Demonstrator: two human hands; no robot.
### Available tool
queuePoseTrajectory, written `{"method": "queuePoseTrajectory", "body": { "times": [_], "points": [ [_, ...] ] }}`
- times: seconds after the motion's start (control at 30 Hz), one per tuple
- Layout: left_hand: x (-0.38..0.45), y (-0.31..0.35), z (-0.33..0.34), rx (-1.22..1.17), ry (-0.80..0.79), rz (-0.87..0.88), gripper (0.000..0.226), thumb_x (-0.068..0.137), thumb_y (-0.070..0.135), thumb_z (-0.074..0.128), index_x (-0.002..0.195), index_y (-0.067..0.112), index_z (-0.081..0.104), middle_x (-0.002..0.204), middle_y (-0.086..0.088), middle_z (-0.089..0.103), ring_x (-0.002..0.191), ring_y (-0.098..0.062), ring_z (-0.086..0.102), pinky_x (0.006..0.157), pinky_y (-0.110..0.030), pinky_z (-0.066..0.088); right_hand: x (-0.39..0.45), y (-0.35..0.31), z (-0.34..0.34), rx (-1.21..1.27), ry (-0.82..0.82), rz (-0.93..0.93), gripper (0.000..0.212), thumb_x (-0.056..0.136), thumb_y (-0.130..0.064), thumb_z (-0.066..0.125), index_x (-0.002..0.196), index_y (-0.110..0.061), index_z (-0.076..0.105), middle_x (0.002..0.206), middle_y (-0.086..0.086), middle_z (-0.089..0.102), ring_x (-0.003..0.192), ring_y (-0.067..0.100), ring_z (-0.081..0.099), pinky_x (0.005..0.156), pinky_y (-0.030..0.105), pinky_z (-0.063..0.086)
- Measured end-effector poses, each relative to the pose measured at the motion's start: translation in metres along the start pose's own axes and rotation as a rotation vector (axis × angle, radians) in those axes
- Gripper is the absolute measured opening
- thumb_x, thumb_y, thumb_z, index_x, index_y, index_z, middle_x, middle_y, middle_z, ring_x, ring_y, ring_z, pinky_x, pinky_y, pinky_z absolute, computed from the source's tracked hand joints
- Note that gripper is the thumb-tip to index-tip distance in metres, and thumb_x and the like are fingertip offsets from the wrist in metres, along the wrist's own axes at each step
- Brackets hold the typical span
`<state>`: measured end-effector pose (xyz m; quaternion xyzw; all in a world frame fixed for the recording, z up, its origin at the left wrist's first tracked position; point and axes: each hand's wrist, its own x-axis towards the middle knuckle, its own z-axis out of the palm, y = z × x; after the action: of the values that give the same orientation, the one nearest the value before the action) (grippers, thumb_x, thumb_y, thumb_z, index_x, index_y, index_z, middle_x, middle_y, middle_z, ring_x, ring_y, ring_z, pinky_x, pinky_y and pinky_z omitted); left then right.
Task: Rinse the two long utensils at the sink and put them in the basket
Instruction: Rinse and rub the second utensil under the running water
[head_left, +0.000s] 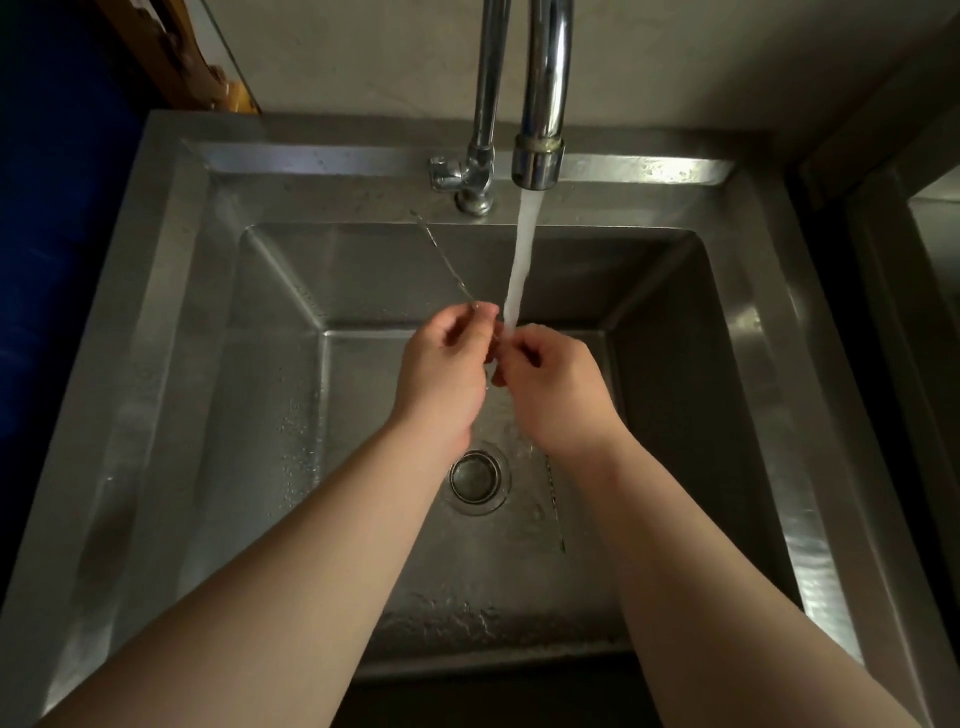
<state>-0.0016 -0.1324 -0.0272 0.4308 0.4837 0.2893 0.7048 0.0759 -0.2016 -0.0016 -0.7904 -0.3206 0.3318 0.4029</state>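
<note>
Both hands (441, 374) (556, 389) pinch thin utensils (441, 254) under faucet (540, 104) stream.

Head view, looking steeply down — close over sink (763, 332), faucet (540, 104) ahead

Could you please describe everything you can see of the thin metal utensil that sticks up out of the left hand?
The thin metal utensil is a slim, shiny, wire-like rod. It slants from the left hand, which pinches its lower part, up and away toward the sink's back ledge left of the tap base. The water stream falls just to its right, apart from this upper length. Its lower end is hidden among the fingers.
</note>
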Motion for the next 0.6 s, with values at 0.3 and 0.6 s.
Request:
{"method": "queuePoseTrajectory", "body": {
  "times": [0.3, 0.6],
  "points": [
    [0.001, 0.005, -0.005, 0.053, 0.126, 0.062, 0.018, 0.087, 0.036, 0.071, 0.077, 0.024, 0.063, 0.069, 0.008, 0.068, 0.07, -0.013, 0.065, 0.07, -0.031, 0.049, 0.003, -0.003, 0.003, -0.109, -0.012, 0.036, 0.036, 0.098, -0.043, 0.05, 0.075, -0.017, 0.062, 0.062, -0.001, 0.063, 0.058, 0.017, 0.058, 0.057, 0.04, 0.049],
    [0.008, 0.02, -0.005, -0.116, 0.094, 0.02, 0.02, 0.102, 0.014, 0.056, 0.084, 0.018, 0.065, 0.059, 0.009, 0.07, 0.055, -0.004, 0.058, 0.05, -0.014, 0.043, -0.001, -0.002, -0.009, -0.087, -0.089, 0.002, 0.02, 0.096, -0.024, 0.058, 0.084, -0.012, 0.069, 0.068, -0.002, 0.067, 0.055, 0.005, 0.053, 0.057, 0.028, 0.043]
  ]
}}
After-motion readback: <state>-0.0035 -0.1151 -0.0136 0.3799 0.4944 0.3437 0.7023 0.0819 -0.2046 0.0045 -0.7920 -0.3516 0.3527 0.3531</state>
